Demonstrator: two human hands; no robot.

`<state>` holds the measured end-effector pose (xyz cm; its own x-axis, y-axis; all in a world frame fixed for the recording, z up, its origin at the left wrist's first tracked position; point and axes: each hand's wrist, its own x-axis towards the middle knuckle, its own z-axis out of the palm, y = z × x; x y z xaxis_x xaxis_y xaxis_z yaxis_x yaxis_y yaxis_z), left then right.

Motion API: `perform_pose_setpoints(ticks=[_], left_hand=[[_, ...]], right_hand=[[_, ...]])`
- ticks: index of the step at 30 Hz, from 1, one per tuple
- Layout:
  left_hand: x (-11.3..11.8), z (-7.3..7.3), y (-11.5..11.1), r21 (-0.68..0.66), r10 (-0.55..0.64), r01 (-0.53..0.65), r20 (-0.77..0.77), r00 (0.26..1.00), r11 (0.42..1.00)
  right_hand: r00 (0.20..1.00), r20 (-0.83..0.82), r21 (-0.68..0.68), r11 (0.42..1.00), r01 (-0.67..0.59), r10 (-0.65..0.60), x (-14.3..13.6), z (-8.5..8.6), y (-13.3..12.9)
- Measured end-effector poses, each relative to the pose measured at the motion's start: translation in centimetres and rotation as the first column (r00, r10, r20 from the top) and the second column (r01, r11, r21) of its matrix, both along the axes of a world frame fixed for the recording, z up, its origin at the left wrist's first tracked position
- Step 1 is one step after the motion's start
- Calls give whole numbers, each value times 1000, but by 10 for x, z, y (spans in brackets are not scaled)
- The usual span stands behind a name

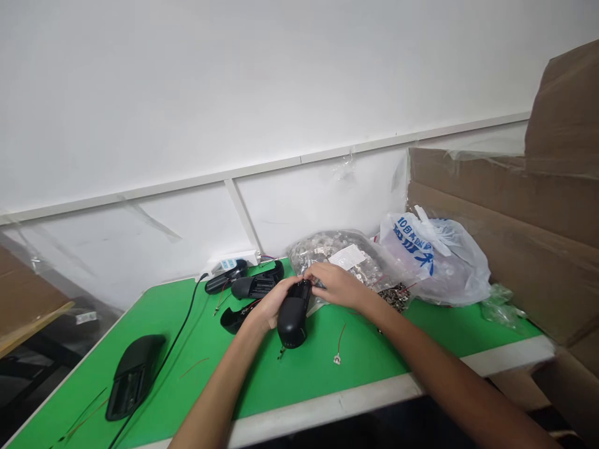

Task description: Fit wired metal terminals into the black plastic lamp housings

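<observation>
- The two forearms [219,380] are nearest, reaching in over the white front edge of the green tabletop [374,374].
- The left hand [274,305] grips the left side of a black case [293,321], held at the tabletop's middle, rounded end toward the camera.
- The right hand [333,284] bends its fingers at the case's far end; I cannot tell whether they pinch anything.
- Right of the case lies a red wire [342,337] with a small pale part at its end.
- Behind, a clear bag [318,245] of metal parts carries a white label [347,256], its print too small to read.
- Beside it, a white bag [463,265] shows "10" in blue, followed by characters I cannot read surely.
- At left, another black case [143,355] lies by a black cable [189,312].
</observation>
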<state>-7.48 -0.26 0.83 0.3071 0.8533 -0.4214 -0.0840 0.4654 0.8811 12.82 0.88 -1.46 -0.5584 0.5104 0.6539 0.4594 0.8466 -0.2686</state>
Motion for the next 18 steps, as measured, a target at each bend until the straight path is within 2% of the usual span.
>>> perform_pose_setpoints(ticks=[9,18], left_hand=[[-5,-10,5,22,-29,28,37,999,999],[-3,-9,4,29,-26,25,47,999,999]], right_hand=[[999,37,35,999,3,-4,0,-1,1],[997,68,49,999,16,-19,0,-3,2]])
